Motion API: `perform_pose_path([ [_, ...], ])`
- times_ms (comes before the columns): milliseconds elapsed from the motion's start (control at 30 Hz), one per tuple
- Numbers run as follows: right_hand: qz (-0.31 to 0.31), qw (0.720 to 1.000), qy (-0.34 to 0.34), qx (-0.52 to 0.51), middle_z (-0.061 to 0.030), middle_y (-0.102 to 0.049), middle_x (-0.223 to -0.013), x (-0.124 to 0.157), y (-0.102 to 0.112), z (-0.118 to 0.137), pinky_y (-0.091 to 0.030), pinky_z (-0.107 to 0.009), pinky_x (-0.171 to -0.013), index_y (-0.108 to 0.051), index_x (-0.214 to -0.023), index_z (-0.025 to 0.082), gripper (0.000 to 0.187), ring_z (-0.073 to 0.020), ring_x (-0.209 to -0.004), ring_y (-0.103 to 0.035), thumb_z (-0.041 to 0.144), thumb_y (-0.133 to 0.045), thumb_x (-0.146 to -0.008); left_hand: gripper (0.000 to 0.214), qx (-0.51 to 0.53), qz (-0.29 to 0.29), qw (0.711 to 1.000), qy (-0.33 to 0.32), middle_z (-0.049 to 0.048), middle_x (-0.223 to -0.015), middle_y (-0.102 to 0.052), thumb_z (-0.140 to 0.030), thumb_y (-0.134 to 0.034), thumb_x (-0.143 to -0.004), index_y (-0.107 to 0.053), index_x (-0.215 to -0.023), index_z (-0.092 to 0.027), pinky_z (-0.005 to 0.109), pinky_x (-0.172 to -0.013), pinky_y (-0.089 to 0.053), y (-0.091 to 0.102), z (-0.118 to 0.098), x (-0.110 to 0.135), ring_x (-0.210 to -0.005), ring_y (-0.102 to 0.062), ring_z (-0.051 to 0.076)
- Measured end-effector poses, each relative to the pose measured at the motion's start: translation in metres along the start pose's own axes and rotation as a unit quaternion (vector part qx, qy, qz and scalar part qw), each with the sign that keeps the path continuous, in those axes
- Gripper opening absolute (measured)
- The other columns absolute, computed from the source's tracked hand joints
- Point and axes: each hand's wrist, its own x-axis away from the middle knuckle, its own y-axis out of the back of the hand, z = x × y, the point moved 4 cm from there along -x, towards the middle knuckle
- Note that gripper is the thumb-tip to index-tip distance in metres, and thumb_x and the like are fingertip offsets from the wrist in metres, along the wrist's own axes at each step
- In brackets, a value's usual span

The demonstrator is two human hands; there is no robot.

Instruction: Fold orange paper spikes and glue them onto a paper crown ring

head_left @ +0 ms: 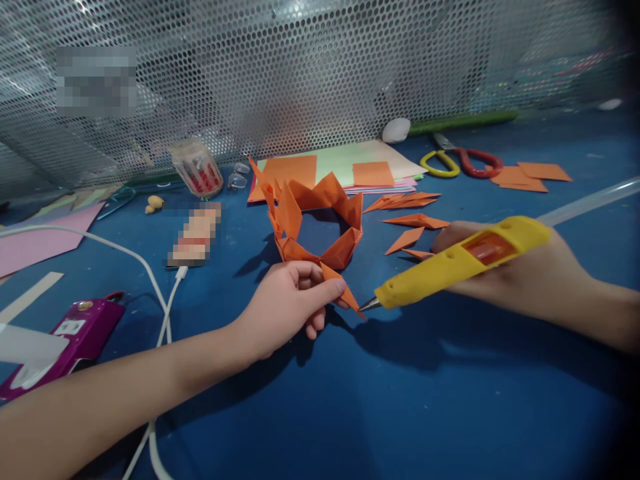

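My left hand (287,303) pinches a small folded orange paper piece (343,290) just in front of an orange paper ring (320,217) of pointed folded units on the blue table (400,400). My right hand (505,277) grips a yellow glue gun (460,260). Its metal tip points left and sits right beside the pinched piece's point. A clear glue stick pokes out of the gun's back end toward the right.
Loose folded orange pieces (410,220) lie right of the ring. Paper sheets (350,170), scissors (463,161) and orange squares (530,175) sit behind. A white cable (160,287), purple case (70,340) and small jar (197,167) occupy the left. Perforated metal mesh (320,67) walls the back.
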Motion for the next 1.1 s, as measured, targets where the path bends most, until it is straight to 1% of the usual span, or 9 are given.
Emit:
perform_pose_path([
  [133, 0.004, 1.0, 0.022, 0.012, 0.007, -0.067, -0.063, 0.002, 0.001, -0.001, -0.042, -0.027, -0.044, -0.075, -0.107, 0.033, 0.043, -0.0136, -0.045, -0.062, 0.069, -0.052, -0.104, 0.033, -0.002, 0.001, 1.0, 0.0, -0.009, -0.04, -0.054, -0.019, -0.073, -0.098, -0.06, -0.068, -0.017, 0.01, -0.035, -0.032, 0.001, 0.001, 0.0, -0.031, -0.041, 0.002],
  [267, 0.01, 0.999, 0.029, 0.025, 0.0064, -0.068, -0.065, 0.004, 0.0, -0.004, -0.04, -0.027, -0.043, -0.075, -0.112, 0.034, 0.041, -0.0138, -0.047, -0.063, 0.066, -0.051, -0.106, 0.033, -0.002, 0.0, 1.0, 0.0, -0.0097, -0.039, -0.053, -0.018, -0.072, -0.099, -0.06, -0.068, -0.017, 0.01, -0.035, -0.031, 0.001, 0.002, 0.0, -0.031, -0.041, 0.002],
  [400, 0.016, 0.999, 0.031, 0.021, 0.0073, -0.069, -0.067, 0.007, -0.002, -0.007, -0.046, -0.026, -0.047, -0.073, -0.115, 0.033, 0.036, -0.0133, -0.047, -0.064, 0.064, -0.055, -0.105, 0.033, -0.003, 0.001, 1.0, 0.002, -0.0096, -0.039, -0.053, -0.017, -0.072, -0.1, -0.061, -0.068, -0.017, 0.01, -0.035, -0.031, 0.0, 0.002, 0.0, -0.031, -0.041, 0.002],
  [467, 0.014, 0.999, 0.033, 0.015, 0.0074, -0.072, -0.071, 0.008, -0.002, -0.007, -0.049, -0.025, -0.049, -0.072, -0.113, 0.033, 0.035, -0.0131, -0.05, -0.067, 0.064, -0.057, -0.105, 0.034, -0.003, 0.0, 1.0, 0.004, -0.0097, -0.039, -0.053, -0.017, -0.071, -0.1, -0.06, -0.068, -0.017, 0.01, -0.035, -0.031, 0.0, 0.001, 0.0, -0.031, -0.041, 0.002],
  [533, 0.01, 0.999, 0.035, 0.007, 0.0067, -0.074, -0.074, 0.008, -0.002, -0.007, -0.051, -0.025, -0.05, -0.071, -0.107, 0.031, 0.036, -0.0137, -0.053, -0.07, 0.064, -0.057, -0.104, 0.035, -0.002, -0.002, 1.0, 0.006, -0.0097, -0.038, -0.053, -0.017, -0.071, -0.1, -0.059, -0.068, -0.017, 0.01, -0.035, -0.03, 0.0, 0.0, -0.001, -0.031, -0.041, 0.002],
  [667, 0.009, 0.999, 0.038, -0.011, 0.0065, -0.075, -0.072, 0.007, 0.0, -0.006, -0.051, -0.026, -0.049, -0.067, -0.092, 0.029, 0.034, -0.0142, -0.054, -0.07, 0.061, -0.06, -0.103, 0.035, -0.003, -0.005, 1.0, 0.007, -0.0098, -0.038, -0.053, -0.016, -0.071, -0.101, -0.059, -0.068, -0.017, 0.009, -0.035, -0.03, 0.001, -0.001, -0.001, -0.031, -0.041, 0.002],
  [800, 0.004, 0.999, 0.049, -0.023, 0.0078, -0.074, -0.07, 0.005, -0.001, -0.003, -0.051, -0.026, -0.051, -0.065, -0.09, 0.031, 0.029, -0.013, -0.052, -0.068, 0.057, -0.063, -0.103, 0.037, -0.005, -0.006, 1.0, 0.008, -0.0102, -0.037, -0.052, -0.014, -0.07, -0.101, -0.058, -0.066, -0.017, 0.01, -0.035, -0.03, 0.001, -0.001, -0.001, -0.03, -0.04, 0.002],
  [967, -0.034, 0.997, 0.056, -0.031, 0.0075, -0.074, -0.071, 0.002, 0.0, 0.004, -0.051, -0.026, -0.052, -0.059, -0.088, 0.031, 0.039, -0.0136, -0.053, -0.069, 0.064, -0.052, -0.107, 0.036, -0.005, -0.001, 1.0, 0.003, -0.0097, -0.039, -0.053, -0.017, -0.072, -0.1, -0.058, -0.067, -0.018, 0.01, -0.035, -0.031, 0.001, 0.0, -0.001, -0.031, -0.042, 0.002],
  [1100, -0.015, 0.998, 0.048, -0.028, 0.0071, -0.075, -0.072, 0.001, 0.001, 0.003, -0.05, -0.026, -0.05, -0.061, -0.088, 0.031, 0.037, -0.0135, -0.054, -0.07, 0.064, -0.057, -0.104, 0.035, -0.005, 0.002, 1.0, 0.004, -0.0101, -0.039, -0.052, -0.019, -0.073, -0.099, -0.059, -0.067, -0.017, 0.009, -0.035, -0.031, 0.0, 0.001, -0.001, -0.031, -0.04, 0.002],
])
